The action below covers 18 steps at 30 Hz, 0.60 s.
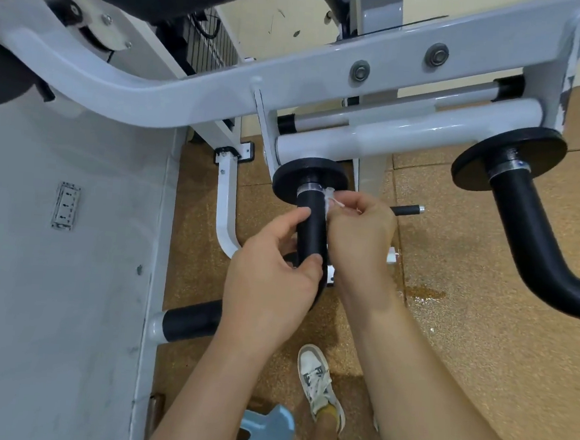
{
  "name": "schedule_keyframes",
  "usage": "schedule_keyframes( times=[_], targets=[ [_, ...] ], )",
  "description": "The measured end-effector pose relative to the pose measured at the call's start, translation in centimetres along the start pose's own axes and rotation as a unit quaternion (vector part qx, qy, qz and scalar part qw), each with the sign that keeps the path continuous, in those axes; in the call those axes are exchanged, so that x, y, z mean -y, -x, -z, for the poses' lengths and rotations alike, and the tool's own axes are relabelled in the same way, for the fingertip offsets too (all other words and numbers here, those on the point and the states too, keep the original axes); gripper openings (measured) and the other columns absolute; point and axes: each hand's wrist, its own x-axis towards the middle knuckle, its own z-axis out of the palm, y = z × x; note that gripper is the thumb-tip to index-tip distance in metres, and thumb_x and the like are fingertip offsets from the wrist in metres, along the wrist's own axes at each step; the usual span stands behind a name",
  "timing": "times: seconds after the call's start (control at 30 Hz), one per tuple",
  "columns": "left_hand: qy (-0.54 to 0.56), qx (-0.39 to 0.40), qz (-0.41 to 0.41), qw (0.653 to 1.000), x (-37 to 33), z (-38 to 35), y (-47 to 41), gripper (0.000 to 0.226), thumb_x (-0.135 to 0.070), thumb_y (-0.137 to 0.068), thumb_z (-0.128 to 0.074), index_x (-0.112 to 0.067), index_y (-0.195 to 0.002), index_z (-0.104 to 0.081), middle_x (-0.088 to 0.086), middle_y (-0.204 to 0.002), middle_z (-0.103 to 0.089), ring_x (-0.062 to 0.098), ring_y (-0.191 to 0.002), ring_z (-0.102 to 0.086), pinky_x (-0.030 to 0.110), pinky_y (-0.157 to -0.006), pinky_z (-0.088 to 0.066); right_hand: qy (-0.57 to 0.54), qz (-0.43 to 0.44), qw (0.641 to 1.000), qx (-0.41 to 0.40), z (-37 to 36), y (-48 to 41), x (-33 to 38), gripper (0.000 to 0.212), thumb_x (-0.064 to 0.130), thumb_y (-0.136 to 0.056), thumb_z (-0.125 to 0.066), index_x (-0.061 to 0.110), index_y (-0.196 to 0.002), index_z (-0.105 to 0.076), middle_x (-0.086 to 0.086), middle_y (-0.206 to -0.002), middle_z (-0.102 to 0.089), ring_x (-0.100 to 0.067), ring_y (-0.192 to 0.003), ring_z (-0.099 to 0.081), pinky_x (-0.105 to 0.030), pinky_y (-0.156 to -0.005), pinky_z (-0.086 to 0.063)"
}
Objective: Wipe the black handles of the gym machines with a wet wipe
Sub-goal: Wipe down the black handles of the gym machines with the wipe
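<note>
Working the near handle (pixel 310 226), the black tube hanging off the white frame (pixel 194 93) under a black disc (pixel 310 178). My left hand (pixel 270 280) is clenched round the lower part of that handle, thumb across the front, steadying it. My right hand (pixel 360 231) has its grip closed on the wipe (pixel 329 202), pinched between thumb and fingertips and pressed to the handle's right side just below the metal collar, near the top. Only a small white scrunch of wipe shows; the rest is hidden in the hand. Handling read: the wipe is light, limp and wet, so it will bunch and slide rather than hold shape. Better to wrap it flat round the tube and squeeze than to pinch a corner. The handle looks rigid and fixed, with a matte, slightly textured finish, so it should take firm pressure; it may swivel on its mount, hence the left-hand brace. My judgement: early in this handle, top section in hand, lower part under my left hand still to do. The second handle (pixel 534 243), curved, sits well apart to the right, and a short black grip (pixel 192 319) lower left, both untouched right now. Wet patch on the floor (pixel 424 292) near my shoe (pixel 320 383): slip risk.
</note>
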Motion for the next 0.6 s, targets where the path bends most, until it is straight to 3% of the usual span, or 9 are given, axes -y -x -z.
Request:
schedule_keyframes(
  times=[0.1,0.2,0.3,0.4,0.47,0.53,0.6],
  targets=[
    [0.015,0.004,0.0,1.0,0.0,0.1,-0.1,0.054,-0.01,-0.082,-0.069,-0.039,-0.125,-0.055,-0.026,-0.11,-0.063,-0.015,-0.1,-0.057,0.009,-0.079,-0.042,0.072,0.049,0.996,-0.015,-0.1,0.3,0.3,0.006,0.014,-0.085,-0.063,0.016,-0.083,-0.069,-0.001,-0.078,-0.069,-0.017,-0.075,-0.067,-0.034,-0.071,-0.057],
    [0.015,0.007,-0.012,1.0,0.1,0.3,-0.2,0.052,-0.011,-0.082,-0.069,-0.038,-0.124,-0.057,-0.023,-0.109,-0.065,-0.016,-0.09,-0.059,0.013,-0.078,-0.047,0.195,0.206,0.959,-0.027,0.4,1.3,1.5,0.009,0.015,-0.087,-0.063,0.018,-0.089,-0.071,0.006,-0.079,-0.066,-0.006,-0.073,-0.061,-0.018,-0.063,-0.04],
    [0.014,0.016,-0.032,0.999,0.1,0.5,-0.4,0.046,-0.009,-0.084,-0.067,-0.035,-0.121,-0.06,-0.02,-0.107,-0.067,-0.008,-0.098,-0.06,0.021,-0.086,-0.052,0.324,0.319,0.89,-0.026,0.1,1.2,2.1,0.014,0.011,-0.085,-0.061,0.017,-0.091,-0.073,-0.001,-0.086,-0.067,-0.016,-0.076,-0.06,-0.02,-0.058,-0.029],
    [0.08,-0.002,-0.029,0.996,-0.2,1.1,-1.1,0.041,-0.003,-0.09,-0.059,-0.037,-0.113,-0.063,-0.021,-0.103,-0.069,-0.007,-0.099,-0.061,0.02,-0.089,-0.051,0.35,0.402,0.846,-0.014,-0.6,1.7,2.3,0.013,0.005,-0.075,-0.065,0.014,-0.078,-0.074,-0.003,-0.07,-0.064,-0.021,-0.066,-0.056,-0.025,-0.054,-0.029],
    [0.102,-0.028,-0.023,0.994,-0.6,1.5,-1.8,0.032,-0.01,-0.094,-0.056,-0.033,-0.115,-0.066,-0.017,-0.105,-0.071,-0.003,-0.099,-0.064,0.027,-0.092,-0.053,0.351,0.406,0.842,0.05,-0.4,1.5,2.5,0.014,0.009,-0.082,-0.061,0.017,-0.081,-0.073,-0.001,-0.068,-0.066,-0.023,-0.072,-0.059,-0.027,-0.059,-0.036],
    [0.053,-0.046,-0.054,0.996,-0.8,1.5,-2.5,0.026,-0.022,-0.094,-0.057,-0.031,-0.116,-0.066,-0.017,-0.104,-0.07,-0.004,-0.096,-0.064,0.029,-0.09,-0.054,0.344,0.378,0.845,0.157,0.8,1.2,2.8,0.02,0.013,-0.089,-0.052,0.02,-0.094,-0.07,0.002,-0.078,-0.07,-0.023,-0.083,-0.063,-0.032,-0.07,-0.048],
    [-0.059,-0.061,-0.1,0.991,-0.9,0.9,-3.0,0.028,-0.035,-0.091,-0.059,-0.03,-0.117,-0.066,-0.015,-0.102,-0.07,-0.001,-0.093,-0.064,0.028,-0.086,-0.053,0.259,0.326,0.889,0.191,2.4,1.2,3.0,0.031,0.004,-0.091,-0.05,0.019,-0.113,-0.065,0.003,-0.099,-0.072,-0.013,-0.097,-0.066,-0.03,-0.086,-0.052]
  ],
)
